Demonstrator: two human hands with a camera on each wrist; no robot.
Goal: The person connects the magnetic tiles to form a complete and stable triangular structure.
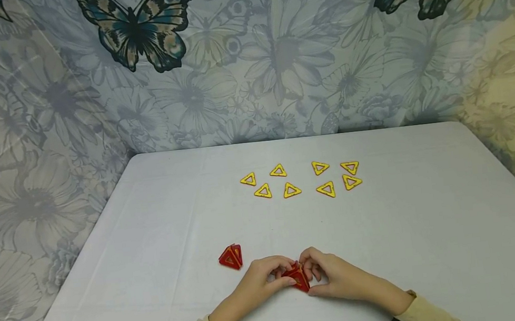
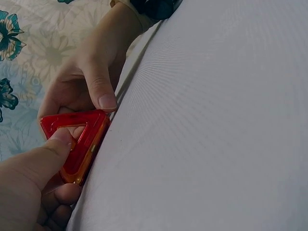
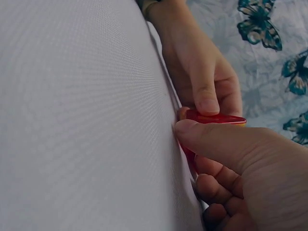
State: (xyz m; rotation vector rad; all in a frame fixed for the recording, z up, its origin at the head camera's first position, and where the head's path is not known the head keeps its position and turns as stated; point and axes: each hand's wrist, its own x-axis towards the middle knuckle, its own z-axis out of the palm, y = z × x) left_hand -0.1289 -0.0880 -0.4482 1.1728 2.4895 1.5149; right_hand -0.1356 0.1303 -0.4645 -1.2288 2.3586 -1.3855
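Near the table's front edge, both hands are on a red pyramid point(image 1: 300, 277) built from triangular magnetic tiles. My left hand point(image 1: 267, 277) grips it from the left. In the left wrist view, the left thumb point(image 2: 60, 137) presses over the triangular window of one red tile point(image 2: 79, 159), with fingers curled behind. From the right, my right hand point(image 1: 334, 274) pinches the pyramid, its thumb at the lower corner and its fingers at the upper edge. The right wrist view shows the right thumb point(image 3: 211, 139) along a red edge; the fingers hide much of the pyramid's far side.
A second red pyramid point(image 1: 231, 257) of tiles stands left of the hands. Farther back lie several yellow triangle tiles in two groups, one on the left point(image 1: 265, 195) and one on the right point(image 1: 326, 190). Butterfly-patterned cloth point(image 1: 229, 79) hangs behind the white table point(image 1: 435, 214).
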